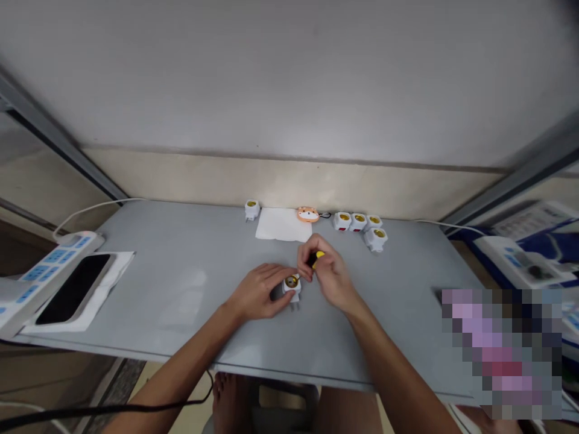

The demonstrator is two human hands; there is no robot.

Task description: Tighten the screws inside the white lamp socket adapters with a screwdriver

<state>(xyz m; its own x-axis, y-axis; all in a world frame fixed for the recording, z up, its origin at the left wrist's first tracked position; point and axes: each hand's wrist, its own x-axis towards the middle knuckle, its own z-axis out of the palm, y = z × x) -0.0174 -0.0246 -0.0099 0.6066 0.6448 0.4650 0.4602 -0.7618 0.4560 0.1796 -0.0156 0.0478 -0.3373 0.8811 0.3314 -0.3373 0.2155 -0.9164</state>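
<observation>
A white plug-in lamp socket (295, 290) with a brass-coloured inside lies on the grey table, its prongs pointing toward me. My left hand (265, 291) grips it from the left, thumb on the near side and fingers on the far side. Just to its right, my right hand (328, 274) is closed around a yellow and black screwdriver (319, 258). The tool's tip is near the socket's opening; whether it touches anything inside is too small to tell.
Beyond my hands lie a white paper (280, 225), an orange animal-face case (308, 214), one lamp socket (252, 210) and several more (358, 222) grouped at right. A power strip (49, 271) and a phone (75, 288) are at left. Another power strip (520, 262) stands at right.
</observation>
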